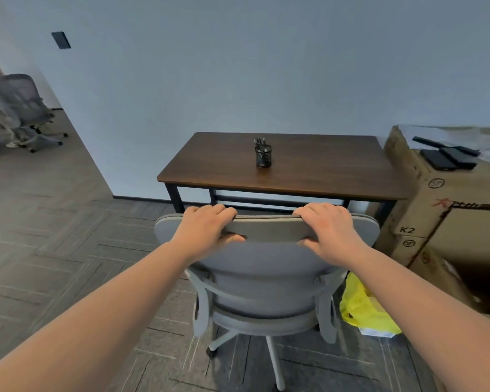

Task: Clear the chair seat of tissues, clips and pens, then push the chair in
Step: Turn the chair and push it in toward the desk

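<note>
A grey office chair (266,267) stands with its back towards me, just in front of a brown desk (309,174). My left hand (207,227) grips the top edge of the backrest on its left side, fingers curled over the rim. My right hand (328,230) grips the same edge on the right side. The chair seat is hidden behind the backrest, so I cannot tell what lies on it. A black mesh pen holder (263,156) with several pens stands near the middle of the desk.
Large cardboard boxes (436,210) stand right of the desk, with dark flat items on top. A yellow plastic bag (365,306) lies on the floor beside the chair's right side. Another grey office chair (23,108) stands far left. A wall runs behind the desk.
</note>
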`<act>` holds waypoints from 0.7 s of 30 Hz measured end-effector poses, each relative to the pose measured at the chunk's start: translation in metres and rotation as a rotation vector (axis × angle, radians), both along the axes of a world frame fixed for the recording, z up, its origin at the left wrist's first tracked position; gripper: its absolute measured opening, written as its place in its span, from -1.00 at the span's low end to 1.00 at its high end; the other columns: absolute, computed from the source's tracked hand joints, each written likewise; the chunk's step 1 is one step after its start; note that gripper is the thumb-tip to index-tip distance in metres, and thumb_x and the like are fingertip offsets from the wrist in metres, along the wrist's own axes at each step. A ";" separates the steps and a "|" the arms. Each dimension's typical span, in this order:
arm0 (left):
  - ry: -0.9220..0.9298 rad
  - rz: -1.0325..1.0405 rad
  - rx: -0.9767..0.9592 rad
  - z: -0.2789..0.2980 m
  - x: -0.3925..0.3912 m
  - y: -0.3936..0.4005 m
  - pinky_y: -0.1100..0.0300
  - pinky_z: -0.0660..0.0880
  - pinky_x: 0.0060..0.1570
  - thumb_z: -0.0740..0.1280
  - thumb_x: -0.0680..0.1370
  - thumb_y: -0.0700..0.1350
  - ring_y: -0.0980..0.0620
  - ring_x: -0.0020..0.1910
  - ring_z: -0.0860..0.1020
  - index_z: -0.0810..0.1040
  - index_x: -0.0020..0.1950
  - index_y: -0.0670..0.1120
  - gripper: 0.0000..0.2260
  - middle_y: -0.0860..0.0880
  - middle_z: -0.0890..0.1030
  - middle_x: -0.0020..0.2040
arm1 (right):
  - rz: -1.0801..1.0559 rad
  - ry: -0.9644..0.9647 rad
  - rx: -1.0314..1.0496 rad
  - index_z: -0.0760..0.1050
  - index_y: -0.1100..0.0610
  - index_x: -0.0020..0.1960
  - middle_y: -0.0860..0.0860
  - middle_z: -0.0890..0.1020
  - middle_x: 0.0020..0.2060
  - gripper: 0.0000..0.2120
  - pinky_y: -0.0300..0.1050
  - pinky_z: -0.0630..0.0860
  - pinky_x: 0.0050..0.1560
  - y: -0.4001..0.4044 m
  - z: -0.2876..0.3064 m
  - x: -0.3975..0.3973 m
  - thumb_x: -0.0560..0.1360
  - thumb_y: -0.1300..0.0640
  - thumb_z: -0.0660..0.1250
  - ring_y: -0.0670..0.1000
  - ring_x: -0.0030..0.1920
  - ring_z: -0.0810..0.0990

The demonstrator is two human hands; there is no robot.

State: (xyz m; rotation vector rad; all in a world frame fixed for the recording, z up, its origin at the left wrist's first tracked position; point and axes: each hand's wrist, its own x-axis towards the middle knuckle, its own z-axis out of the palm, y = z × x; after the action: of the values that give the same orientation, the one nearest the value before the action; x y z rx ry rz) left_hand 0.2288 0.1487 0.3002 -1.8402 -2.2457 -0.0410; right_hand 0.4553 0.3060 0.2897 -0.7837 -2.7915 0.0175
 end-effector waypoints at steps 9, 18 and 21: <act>-0.028 -0.021 -0.033 0.001 -0.009 0.059 0.06 0.34 -0.08 0.17 0.48 0.32 -0.07 0.03 0.51 0.42 0.16 -0.01 -0.53 0.00 0.53 0.03 | -0.078 -0.019 -0.004 0.37 -0.07 0.32 -0.08 0.48 0.29 -0.49 0.02 0.31 0.28 0.040 0.005 -0.007 0.42 -0.10 0.41 0.04 0.31 0.41; -0.060 -0.029 -0.059 0.003 -0.021 0.124 0.01 0.40 0.05 0.15 0.47 0.33 -0.10 0.09 0.51 0.41 0.24 0.00 -0.49 -0.02 0.53 0.09 | -0.139 -0.030 -0.007 0.34 -0.05 0.36 -0.05 0.43 0.33 -0.47 0.04 0.28 0.28 0.092 0.005 -0.015 0.44 -0.08 0.39 0.06 0.35 0.36; -0.078 -0.039 -0.065 0.004 -0.023 0.141 0.02 0.39 0.04 0.17 0.48 0.32 -0.10 0.10 0.51 0.41 0.24 0.01 -0.51 -0.02 0.53 0.10 | -0.151 -0.039 -0.003 0.32 -0.06 0.37 -0.06 0.42 0.34 -0.46 0.05 0.27 0.28 0.107 0.005 -0.017 0.45 -0.08 0.39 0.06 0.36 0.34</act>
State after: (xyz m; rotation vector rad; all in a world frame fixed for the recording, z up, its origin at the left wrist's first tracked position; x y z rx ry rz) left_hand 0.2062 0.2893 0.3041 -1.9479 -2.2886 -0.0475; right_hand 0.4379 0.4132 0.2949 -1.0028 -2.7606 -0.0205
